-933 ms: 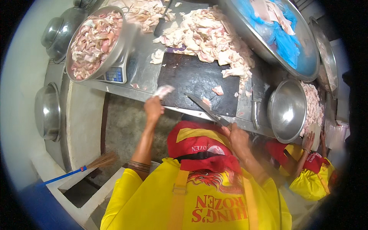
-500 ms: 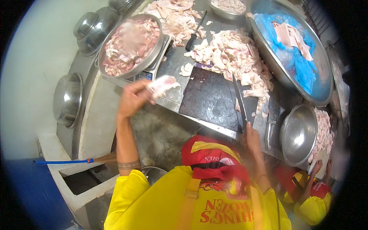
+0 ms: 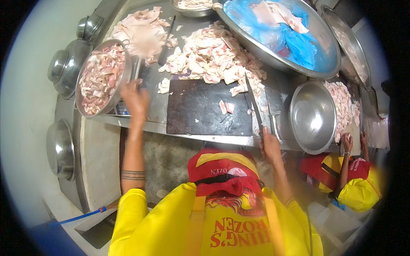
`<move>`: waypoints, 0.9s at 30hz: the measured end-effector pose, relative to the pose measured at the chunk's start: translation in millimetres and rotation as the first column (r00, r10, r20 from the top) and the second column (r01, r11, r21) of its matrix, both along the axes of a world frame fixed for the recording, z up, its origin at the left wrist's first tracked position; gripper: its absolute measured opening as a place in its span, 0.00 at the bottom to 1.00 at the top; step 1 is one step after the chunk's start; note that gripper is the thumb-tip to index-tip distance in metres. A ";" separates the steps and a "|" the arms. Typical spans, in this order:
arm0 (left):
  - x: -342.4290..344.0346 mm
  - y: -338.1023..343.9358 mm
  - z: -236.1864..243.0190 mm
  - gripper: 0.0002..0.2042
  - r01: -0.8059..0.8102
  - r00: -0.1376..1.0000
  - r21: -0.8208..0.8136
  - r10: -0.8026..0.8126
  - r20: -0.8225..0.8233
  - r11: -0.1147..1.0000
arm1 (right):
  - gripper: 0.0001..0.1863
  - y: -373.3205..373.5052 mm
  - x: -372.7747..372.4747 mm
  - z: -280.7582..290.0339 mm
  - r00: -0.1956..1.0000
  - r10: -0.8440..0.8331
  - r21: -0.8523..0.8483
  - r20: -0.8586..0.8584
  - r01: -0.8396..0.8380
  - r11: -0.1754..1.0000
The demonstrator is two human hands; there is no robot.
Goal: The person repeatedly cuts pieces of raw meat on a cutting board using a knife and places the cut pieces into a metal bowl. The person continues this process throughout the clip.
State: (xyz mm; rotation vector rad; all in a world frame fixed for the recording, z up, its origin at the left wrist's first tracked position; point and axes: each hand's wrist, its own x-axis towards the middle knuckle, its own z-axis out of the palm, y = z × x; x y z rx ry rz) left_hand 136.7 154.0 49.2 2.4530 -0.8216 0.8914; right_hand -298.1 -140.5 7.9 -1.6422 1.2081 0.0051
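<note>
My right hand (image 3: 270, 147) grips the handle of a long knife (image 3: 254, 103), its blade pointing away across the right side of a dark cutting board (image 3: 188, 106). Small pink-white pieces of meat (image 3: 226, 107) lie on the board. Beyond it spreads a large heap of pale, fatty meat or skin pieces (image 3: 213, 53). My left hand (image 3: 136, 100) is beside the right rim of a steel bowl (image 3: 127, 68) of cut meat (image 3: 102, 77). Motion smears its fingers, so I cannot make out whether they hold anything. A scale (image 3: 122, 107) shows partly under the bowl.
A big steel basin (image 3: 273, 64) with a blue plastic bag (image 3: 299, 47) stands far right. Nearer are a steel bowl (image 3: 314, 115) and a metal-handled tool (image 3: 274, 123). Another dark-handled knife (image 3: 163, 53) lies behind. At right, a co-worker's hands (image 3: 347, 141) are by more meat.
The view has turned, shifting the table leftward. My left hand held a pale piece between bowl and board; now it is by the bowl, no piece visible. Pink-white pieces now show mid-board.
</note>
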 end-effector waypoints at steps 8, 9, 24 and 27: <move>-155.2 -166.2 -67.7 0.18 0.700 0.531 -0.055 -0.570 -0.627 0.712 | 0.39 24.8 -14.2 5.7 0.998 -0.055 0.054 -0.007 0.055 0.997; -158.0 -172.4 -71.7 0.16 0.697 0.524 -0.018 -0.526 -0.670 0.717 | 0.39 26.6 -16.1 6.9 0.998 -0.063 0.080 -0.017 0.064 0.995; -86.5 -135.6 -63.4 0.20 0.543 -0.169 -0.106 -0.016 -0.985 0.833 | 0.39 33.8 -31.3 -2.7 0.996 -0.078 0.076 -0.034 0.080 0.994; -90.5 -108.9 -63.9 0.19 0.570 0.452 0.339 0.059 -0.890 0.748 | 0.39 33.4 -33.0 0.7 0.999 -0.005 0.109 -0.048 0.010 0.994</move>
